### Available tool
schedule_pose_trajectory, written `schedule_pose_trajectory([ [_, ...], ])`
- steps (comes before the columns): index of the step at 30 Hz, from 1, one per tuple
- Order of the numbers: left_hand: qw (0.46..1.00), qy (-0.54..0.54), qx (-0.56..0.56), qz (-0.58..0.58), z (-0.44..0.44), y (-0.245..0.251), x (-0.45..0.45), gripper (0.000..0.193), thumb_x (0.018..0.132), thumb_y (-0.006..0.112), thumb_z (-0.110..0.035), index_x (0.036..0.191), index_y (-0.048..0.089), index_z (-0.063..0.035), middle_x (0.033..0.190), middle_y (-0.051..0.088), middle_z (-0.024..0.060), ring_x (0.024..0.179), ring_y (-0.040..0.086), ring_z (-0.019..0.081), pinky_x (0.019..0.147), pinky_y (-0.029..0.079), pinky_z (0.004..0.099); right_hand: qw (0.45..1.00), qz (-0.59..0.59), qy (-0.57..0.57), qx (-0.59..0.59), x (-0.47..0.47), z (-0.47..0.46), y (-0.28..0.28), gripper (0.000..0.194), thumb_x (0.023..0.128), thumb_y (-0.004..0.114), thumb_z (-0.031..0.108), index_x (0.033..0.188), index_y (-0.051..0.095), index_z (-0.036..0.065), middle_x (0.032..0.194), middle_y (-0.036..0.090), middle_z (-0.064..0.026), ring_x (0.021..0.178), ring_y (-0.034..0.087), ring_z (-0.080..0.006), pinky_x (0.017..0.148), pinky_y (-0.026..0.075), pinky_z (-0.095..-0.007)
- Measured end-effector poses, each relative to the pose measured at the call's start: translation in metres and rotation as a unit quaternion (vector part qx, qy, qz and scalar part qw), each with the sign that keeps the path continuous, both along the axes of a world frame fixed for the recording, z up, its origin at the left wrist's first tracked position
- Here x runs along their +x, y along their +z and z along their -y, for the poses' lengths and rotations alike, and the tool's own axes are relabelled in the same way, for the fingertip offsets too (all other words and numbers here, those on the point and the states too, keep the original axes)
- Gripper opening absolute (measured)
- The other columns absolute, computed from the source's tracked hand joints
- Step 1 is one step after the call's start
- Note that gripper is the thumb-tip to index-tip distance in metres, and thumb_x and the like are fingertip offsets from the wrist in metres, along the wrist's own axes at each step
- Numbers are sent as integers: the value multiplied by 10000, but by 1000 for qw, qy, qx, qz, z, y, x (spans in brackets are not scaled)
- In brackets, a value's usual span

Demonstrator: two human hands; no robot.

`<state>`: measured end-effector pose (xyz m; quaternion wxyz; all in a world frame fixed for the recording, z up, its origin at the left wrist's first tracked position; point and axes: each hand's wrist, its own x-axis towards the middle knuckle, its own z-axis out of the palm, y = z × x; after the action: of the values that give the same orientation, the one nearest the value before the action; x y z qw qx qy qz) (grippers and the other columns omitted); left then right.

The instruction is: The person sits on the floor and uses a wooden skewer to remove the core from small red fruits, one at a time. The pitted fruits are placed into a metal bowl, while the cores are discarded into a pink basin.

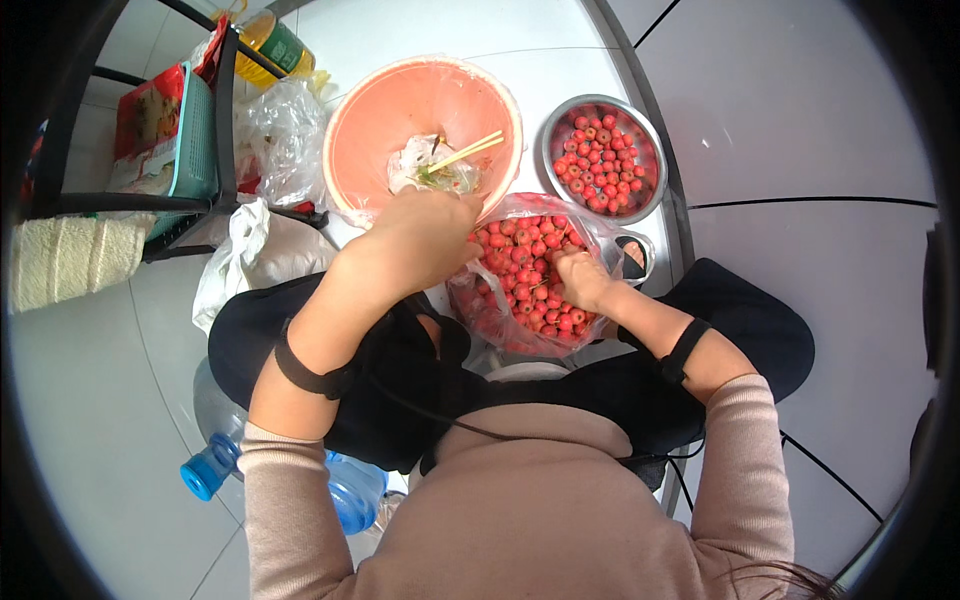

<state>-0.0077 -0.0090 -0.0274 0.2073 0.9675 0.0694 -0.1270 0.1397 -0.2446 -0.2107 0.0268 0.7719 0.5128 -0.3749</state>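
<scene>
Between my knees sits a clear plastic bag [504, 330] full of red hawthorn fruits [525, 259]. My right hand [581, 277] reaches into it from the right, fingertips down among the fruits; whether they grip one is hidden. My left hand [427, 236] hangs over the near rim of an orange bin [360, 135], beside the bag's left edge. Its back faces me and hides most of its fingers, so any hold cannot be seen. The bin has a clear liner and contains crumpled plastic, scraps and a pair of chopsticks [465, 152]. More hawthorn fruits [600, 161] lie in a steel bowl [660, 157].
At left stands a black rack [225, 112] with a teal basket [196, 142] and a towel [82, 259]. An oil bottle [274, 49], clear plastic bag [285, 139] and white sack [289, 244] are near it. Water jugs [206, 469] lie by my left leg.
</scene>
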Motion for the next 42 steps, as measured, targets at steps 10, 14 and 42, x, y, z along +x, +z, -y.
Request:
schedule_pose_trajectory([
  [10, 1000, -12, 3, 26, 2, 3, 1, 286, 807, 705, -187, 946, 563, 19, 858, 648, 204, 861, 634, 391, 768, 502, 458, 968, -3, -182, -174, -37, -16, -25, 954, 704, 800, 289, 1382, 223, -53, 1345, 381, -393, 1180, 532, -454, 974, 480, -443],
  [14, 1000, -14, -2, 14, 4, 3, -1, 285, 802, 708, -175, 944, 561, 24, 882, 650, 207, 873, 635, 392, 783, 503, 455, 939, -61, -315, -126, -74, -32, -15, 894, 741, 756, 217, 1403, 185, 27, 1313, 376, -394, 1199, 498, -488, 984, 461, -465],
  [42, 991, -45, -98, 77, 10, 6, 6, 260, 803, 695, -152, 943, 582, 37, 870, 643, 219, 853, 636, 400, 755, 500, 451, 760, -537, -366, -7, 13, -30, 125, 229, 1028, 454, 226, 1186, 531, 80, 945, 626, -51, 726, 601, -104, 602, 499, -224],
])
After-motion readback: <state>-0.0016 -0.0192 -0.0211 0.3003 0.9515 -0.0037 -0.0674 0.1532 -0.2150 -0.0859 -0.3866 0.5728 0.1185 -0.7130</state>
